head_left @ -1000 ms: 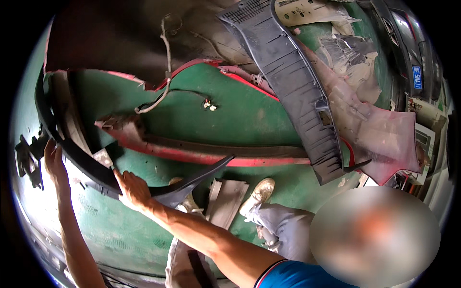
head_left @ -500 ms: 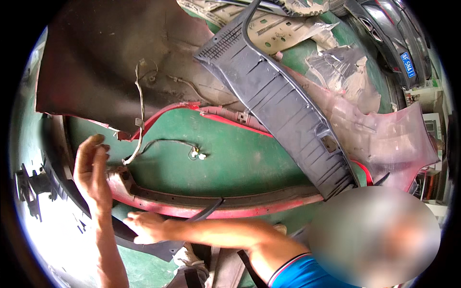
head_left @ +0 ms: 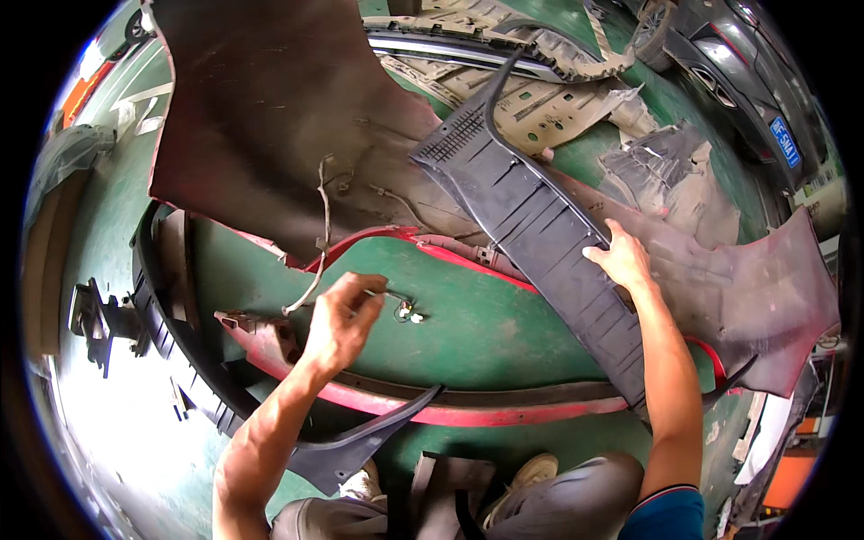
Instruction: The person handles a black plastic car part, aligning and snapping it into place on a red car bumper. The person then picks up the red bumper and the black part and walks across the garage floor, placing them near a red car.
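Note:
My left hand (head_left: 342, 317) hovers over the thin wire with small white connectors (head_left: 410, 314) on the green floor. Its fingers are bent, a gap shows between thumb and forefinger, and nothing is visible in it. My right hand (head_left: 623, 261) is at the right edge of a long black plastic trim panel (head_left: 540, 234), thumb and forefinger spread; its other fingers are partly hidden. That panel lies slantwise across a large red bumper cover (head_left: 297, 117), whose dull inner side shows. A pale taped cable (head_left: 324, 211) hangs from the cover.
A narrow red bumper strip (head_left: 477, 414) curves across the floor before my knees. Beside it lie a dark pointed trim piece (head_left: 369, 443) and a black curved strip (head_left: 184, 351). Beige dusty panels (head_left: 531, 112), crumpled plastic sheeting (head_left: 670, 175) and a dark car (head_left: 738, 76) are farther off.
My right hand has moved from the lower left to the black panel on the right. My left hand has shifted right, over the wire. The view has swung, showing more of the left side.

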### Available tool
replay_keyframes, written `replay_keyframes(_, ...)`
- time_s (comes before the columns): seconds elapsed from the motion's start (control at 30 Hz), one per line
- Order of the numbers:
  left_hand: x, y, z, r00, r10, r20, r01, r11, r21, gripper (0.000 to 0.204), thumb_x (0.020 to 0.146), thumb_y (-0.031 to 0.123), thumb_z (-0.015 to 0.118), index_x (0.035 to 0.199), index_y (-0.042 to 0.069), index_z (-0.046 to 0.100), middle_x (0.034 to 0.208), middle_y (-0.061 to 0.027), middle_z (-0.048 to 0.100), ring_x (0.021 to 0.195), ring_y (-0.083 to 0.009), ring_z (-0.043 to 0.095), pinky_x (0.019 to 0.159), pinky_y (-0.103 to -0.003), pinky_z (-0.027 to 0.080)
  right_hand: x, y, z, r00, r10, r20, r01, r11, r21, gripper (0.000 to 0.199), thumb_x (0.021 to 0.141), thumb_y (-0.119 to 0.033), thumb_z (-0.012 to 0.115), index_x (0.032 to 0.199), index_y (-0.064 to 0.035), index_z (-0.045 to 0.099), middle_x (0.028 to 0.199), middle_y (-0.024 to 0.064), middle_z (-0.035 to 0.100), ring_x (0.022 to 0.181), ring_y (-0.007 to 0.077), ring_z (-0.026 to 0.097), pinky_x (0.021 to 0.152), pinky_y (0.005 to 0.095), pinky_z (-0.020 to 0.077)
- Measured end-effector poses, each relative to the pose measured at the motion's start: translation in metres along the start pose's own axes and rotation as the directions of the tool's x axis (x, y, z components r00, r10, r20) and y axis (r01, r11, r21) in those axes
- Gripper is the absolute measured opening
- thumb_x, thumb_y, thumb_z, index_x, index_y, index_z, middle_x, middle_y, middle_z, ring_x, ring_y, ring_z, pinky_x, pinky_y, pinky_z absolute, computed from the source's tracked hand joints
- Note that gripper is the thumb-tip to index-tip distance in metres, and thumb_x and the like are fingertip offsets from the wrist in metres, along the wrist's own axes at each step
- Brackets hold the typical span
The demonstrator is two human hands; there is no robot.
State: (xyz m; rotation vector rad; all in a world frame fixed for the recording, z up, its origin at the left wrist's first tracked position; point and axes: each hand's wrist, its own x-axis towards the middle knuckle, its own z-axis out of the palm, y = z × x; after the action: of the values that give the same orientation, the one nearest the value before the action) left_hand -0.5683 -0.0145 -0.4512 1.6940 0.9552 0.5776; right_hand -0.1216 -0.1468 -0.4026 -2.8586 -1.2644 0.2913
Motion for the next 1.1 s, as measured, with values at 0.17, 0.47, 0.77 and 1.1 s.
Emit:
replay_keyframes(0.17,-0.011,0.006,0.013,0.999,-0.008,0.046,0.008,1.000,0.004,0.025,0.096,0.008,0.068,0.119,-0.003,0.068,0.100,-0.0091,0.072,0.088,-0.0137,0.066,0.083,-0.030,0.054,0.001,0.005,-0.009,0.986,-0.165,0.025,0.166,0.982,-0.085,0.061,0.095,-0.032,0.071,0.150,-0.0144,0.051,0.113,0.0255,0.073,0.109,0.0447,0.069,0.095,0.0547,0.0528)
replay_keyframes(0.47,0.026,0.071,0.008,0.968,0.229,-0.103,-0.225,0.973,0.047,0.027,0.095,0.008,0.068,0.119,-0.004,0.066,0.100,-0.0140,0.072,0.094,-0.0213,0.070,0.088,-0.035,0.056,-0.050,0.010,-0.090,0.973,-0.130,-0.193,0.131,0.991,-0.004,0.051,0.091,-0.003,0.065,0.140,-0.0132,0.060,0.100,0.0257,0.071,0.095,0.0453,0.069,0.084,0.0511,0.0523)
replay_keyframes(0.77,0.009,0.133,0.007,0.650,0.717,-0.253,-0.678,0.697,0.233,0.028,0.083,-0.004,0.075,0.109,0.001,0.068,0.101,-0.0133,0.068,0.086,-0.0319,0.065,0.077,-0.040,0.053,-0.140,-0.011,-0.163,0.938,-0.340,-0.069,0.344,0.884,0.317,0.045,0.087,0.000,0.065,0.129,0.0134,0.057,0.101,0.0185,0.072,0.091,0.0208,0.066,0.086,0.0352,0.0516)
replay_keyframes(1.1,-0.022,0.155,-0.021,0.551,0.785,-0.283,-0.642,0.615,0.458,0.030,0.075,0.004,0.081,0.103,0.007,0.070,0.098,-0.0055,0.069,0.086,-0.0243,0.061,0.079,-0.037,0.044,-0.174,-0.023,-0.170,0.907,-0.415,0.074,0.367,0.864,0.345,0.048,0.080,-0.004,0.069,0.126,0.0083,0.061,0.098,0.0227,0.070,0.089,0.0245,0.066,0.088,0.0361,0.0515)
